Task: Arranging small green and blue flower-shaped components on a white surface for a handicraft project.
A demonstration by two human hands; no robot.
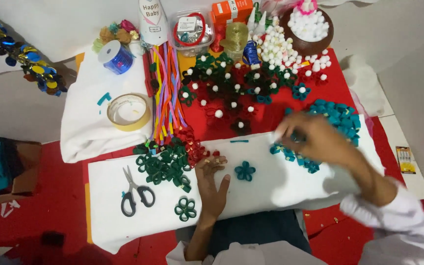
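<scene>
Reaching into teal paper loops (337, 115) on white sheet (271, 189).
Right hand (310, 137) blurring, grip unclear; left hand (213, 184) lying flat, fingers spread, beside teal flower (245, 171).

From my feed, the white sheet (271, 186) under both hands looks like matt foam or felt — I can't tell which. The teal loops (337, 115) and the teal flower (245, 171) read as soft, matt strips. The scissors (134, 192) show bright metal blades and glossy black plastic handles — the tape roll (128, 112) looks papery.
</scene>
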